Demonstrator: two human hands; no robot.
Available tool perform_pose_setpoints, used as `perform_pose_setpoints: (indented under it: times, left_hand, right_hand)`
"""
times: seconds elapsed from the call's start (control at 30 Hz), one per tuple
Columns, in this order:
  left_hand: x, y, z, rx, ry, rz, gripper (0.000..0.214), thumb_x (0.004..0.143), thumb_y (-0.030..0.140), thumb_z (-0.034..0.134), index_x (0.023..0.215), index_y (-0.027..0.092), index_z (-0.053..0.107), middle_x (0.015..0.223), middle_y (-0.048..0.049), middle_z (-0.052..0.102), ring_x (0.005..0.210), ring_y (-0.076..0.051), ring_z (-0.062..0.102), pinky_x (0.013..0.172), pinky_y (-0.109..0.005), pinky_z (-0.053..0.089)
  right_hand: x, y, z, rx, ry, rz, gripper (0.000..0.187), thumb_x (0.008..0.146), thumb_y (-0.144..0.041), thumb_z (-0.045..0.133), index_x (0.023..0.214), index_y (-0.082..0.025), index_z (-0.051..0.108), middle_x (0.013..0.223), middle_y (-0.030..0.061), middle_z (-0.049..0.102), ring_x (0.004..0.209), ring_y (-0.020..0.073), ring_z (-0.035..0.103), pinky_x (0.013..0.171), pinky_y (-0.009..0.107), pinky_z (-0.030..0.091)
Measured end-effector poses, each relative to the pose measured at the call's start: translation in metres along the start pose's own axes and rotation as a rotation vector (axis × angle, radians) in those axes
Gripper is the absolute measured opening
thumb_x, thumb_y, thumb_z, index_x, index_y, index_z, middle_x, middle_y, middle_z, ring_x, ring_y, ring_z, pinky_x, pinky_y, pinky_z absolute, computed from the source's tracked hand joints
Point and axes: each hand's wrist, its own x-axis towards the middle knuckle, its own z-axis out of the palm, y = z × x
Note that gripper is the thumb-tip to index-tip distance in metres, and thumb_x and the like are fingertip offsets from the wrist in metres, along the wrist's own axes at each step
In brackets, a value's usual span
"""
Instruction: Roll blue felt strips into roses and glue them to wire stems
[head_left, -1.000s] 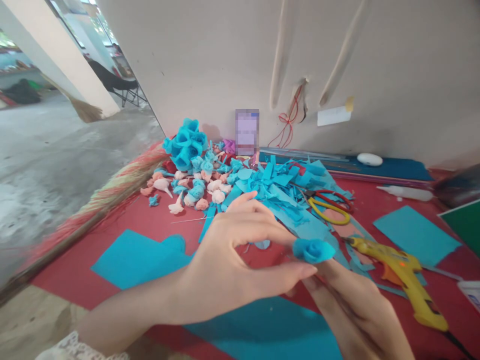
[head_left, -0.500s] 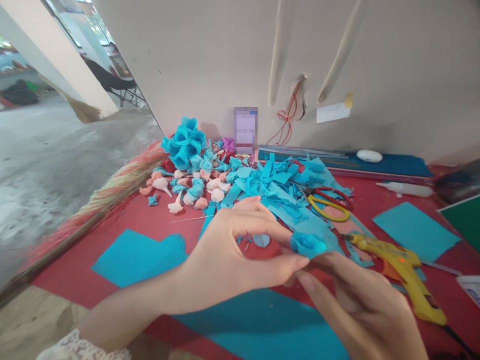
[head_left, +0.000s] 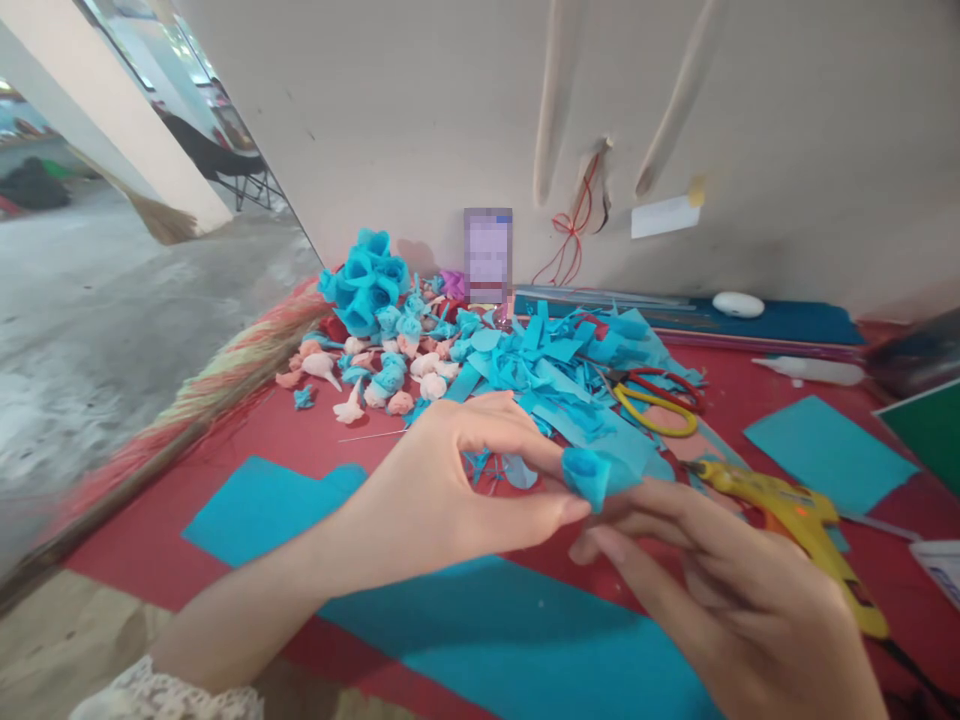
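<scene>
Just right of centre, a small rolled blue paper flower [head_left: 587, 474] sits between my two hands. My left hand [head_left: 457, 480] pinches it between thumb and bent fingers from the left. On the other side, the curled fingers of my right hand [head_left: 720, 570] meet the loose edge of the paper, its thumb lower down. The base of the flower is partly hidden by fingers. Below my hands lies a large blue paper sheet [head_left: 510, 630]. A yellow glue gun [head_left: 810, 510] rests beside my right hand, and red-and-yellow-handled scissors [head_left: 660, 415] lie beyond it.
Blue paper scraps [head_left: 547, 355] are heaped at the back, left of which stand blue paper flowers [head_left: 367, 285] and pink and white paper rosebuds [head_left: 397, 375]. A phone [head_left: 487, 255] leans on the wall. Blue sheets [head_left: 829, 455] and a white bottle [head_left: 814, 371] lie right. A broom [head_left: 202, 400] borders the left edge.
Both hands have shifted slightly; the flower has moved a little left and up and is turned more upright. My right thumb has come away from the left thumb.
</scene>
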Motion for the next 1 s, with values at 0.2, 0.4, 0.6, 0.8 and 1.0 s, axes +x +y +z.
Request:
perform_pose_setpoints:
  times: [0.2,0.4,0.6,0.8,1.0]
  left_hand:
    - [0.0004,0.0007,-0.0030,0.021,-0.025,0.012,0.013,0.073,0.008,0.061,0.075,0.017,0.070,0.066,0.0000,0.063,0.072,-0.015,0.054,0.071,-0.029,0.042]
    - [-0.0011,0.0001,-0.0049,0.064,0.000,0.024,0.017,0.070,0.004,0.058,0.068,0.018,0.067,0.063,0.0021,0.060,0.070,-0.014,0.052,0.070,-0.028,0.040]
    - [-0.0040,-0.0018,-0.0065,0.084,0.000,0.053,0.022,0.068,0.001,0.055,0.069,0.021,0.064,0.065,0.0038,0.059,0.071,-0.013,0.052,0.076,-0.029,0.040]
    - [-0.0036,-0.0029,-0.0056,0.087,0.022,0.039,0.016,0.069,0.006,0.057,0.071,0.020,0.064,0.068,0.0013,0.060,0.072,-0.015,0.054,0.072,-0.029,0.043]
    - [-0.0044,-0.0025,-0.0060,0.104,0.017,0.019,0.010,0.070,0.007,0.058,0.068,0.017,0.060,0.071,-0.0001,0.059,0.076,-0.016,0.054,0.071,-0.029,0.042]
  right_hand:
    - [0.0025,0.0016,0.0029,0.034,-0.003,0.030,0.015,0.082,-0.017,0.058,0.090,-0.028,0.052,0.075,-0.0133,0.062,0.059,0.0010,0.061,0.061,-0.003,0.045]
    - [0.0001,0.0013,0.0008,-0.026,0.037,0.010,0.011,0.083,-0.025,0.060,0.091,-0.026,0.052,0.071,-0.0112,0.065,0.058,0.0052,0.063,0.062,0.002,0.050]
    - [-0.0012,0.0015,-0.0044,-0.032,-0.007,0.004,0.018,0.088,-0.037,0.053,0.088,-0.021,0.063,0.070,-0.0002,0.068,0.059,0.0177,0.066,0.070,0.023,0.058]
    - [0.0007,0.0074,-0.0064,0.055,-0.041,-0.049,0.020,0.093,-0.035,0.046,0.098,-0.025,0.062,0.082,-0.0004,0.068,0.068,0.0172,0.066,0.066,0.020,0.058]
    - [0.0022,0.0015,-0.0043,0.025,-0.007,0.053,0.014,0.085,-0.030,0.057,0.093,-0.024,0.067,0.075,0.0023,0.067,0.066,0.0206,0.066,0.060,0.025,0.059]
